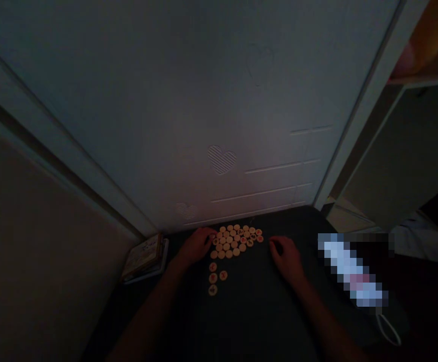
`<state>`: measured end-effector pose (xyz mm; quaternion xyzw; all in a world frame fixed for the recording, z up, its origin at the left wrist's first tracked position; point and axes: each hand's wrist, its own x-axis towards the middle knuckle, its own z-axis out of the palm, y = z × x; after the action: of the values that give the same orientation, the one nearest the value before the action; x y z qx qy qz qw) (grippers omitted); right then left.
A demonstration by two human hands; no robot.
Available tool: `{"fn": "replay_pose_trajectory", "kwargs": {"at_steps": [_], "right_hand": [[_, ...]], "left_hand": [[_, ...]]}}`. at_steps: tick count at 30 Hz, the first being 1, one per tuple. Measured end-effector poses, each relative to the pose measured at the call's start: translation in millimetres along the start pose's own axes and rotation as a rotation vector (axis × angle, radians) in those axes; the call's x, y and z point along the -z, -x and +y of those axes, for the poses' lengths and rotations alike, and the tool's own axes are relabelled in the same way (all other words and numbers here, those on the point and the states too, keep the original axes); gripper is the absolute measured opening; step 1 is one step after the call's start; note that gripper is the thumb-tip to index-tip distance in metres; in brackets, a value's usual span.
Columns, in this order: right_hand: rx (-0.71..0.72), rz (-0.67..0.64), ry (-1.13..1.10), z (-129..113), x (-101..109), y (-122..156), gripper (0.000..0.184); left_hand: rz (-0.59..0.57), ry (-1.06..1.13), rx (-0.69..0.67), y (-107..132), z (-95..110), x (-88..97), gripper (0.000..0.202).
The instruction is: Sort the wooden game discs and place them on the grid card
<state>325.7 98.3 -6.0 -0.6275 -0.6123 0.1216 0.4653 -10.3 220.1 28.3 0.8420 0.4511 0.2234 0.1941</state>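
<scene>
Dimly lit, round discs (229, 240) lay bunched near the far edge of the desk (249, 317), four more set apart on the nearer side. The left hand (199, 244) curled at the bunch's left end; whether it pinched a disc, I couldn't tell. Beyond the right end, the right hand (286, 257) rested loosely bent, fingertips unclear.
</scene>
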Motion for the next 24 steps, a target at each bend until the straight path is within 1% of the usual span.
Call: {"fn": "replay_pose_trajectory", "kwargs": {"at_steps": [3,5,10,13,16,18,21,22,24], "right_hand": [[0.048,-0.059,0.009,-2.5,-1.9,0.2,0.026],[0.080,-0.104,0.026,-4.7,-2.0,0.7,0.030],[0.160,-0.228,0.216,-9.4,-0.6,2.9,0.044],[0.185,-0.254,0.291,-11.8,-1.0,4.4,0.049],[0.200,-0.261,0.314,-12.3,-2.5,5.2,0.050],[0.195,-0.252,0.310,-11.1,-3.8,5.5,0.047],[0.176,-0.214,0.252,-7.4,-6.1,5.9,0.040],[0.172,-0.202,0.223,-6.1,-6.8,6.0,0.037],[0.172,-0.186,0.177,-4.0,-7.9,5.8,0.030]], "left_hand": [[0.004,0.043,0.033,3.5,0.5,1.4,0.025],[0.031,0.082,0.072,5.3,2.5,2.9,0.027],[0.171,0.233,0.208,7.9,6.6,9.0,0.038],[0.250,0.374,0.299,12.5,7.2,13.9,0.050],[0.304,0.505,0.352,23.7,8.9,16.9,0.058],[0.354,0.654,0.392,34.0,11.0,17.1,0.056],[0.444,0.957,0.496,49.6,14.3,14.9,0.046],[0.470,1.029,0.531,54.2,15.0,13.7,0.042],[0.501,1.088,0.576,61.8,15.6,10.6,0.034]]}}
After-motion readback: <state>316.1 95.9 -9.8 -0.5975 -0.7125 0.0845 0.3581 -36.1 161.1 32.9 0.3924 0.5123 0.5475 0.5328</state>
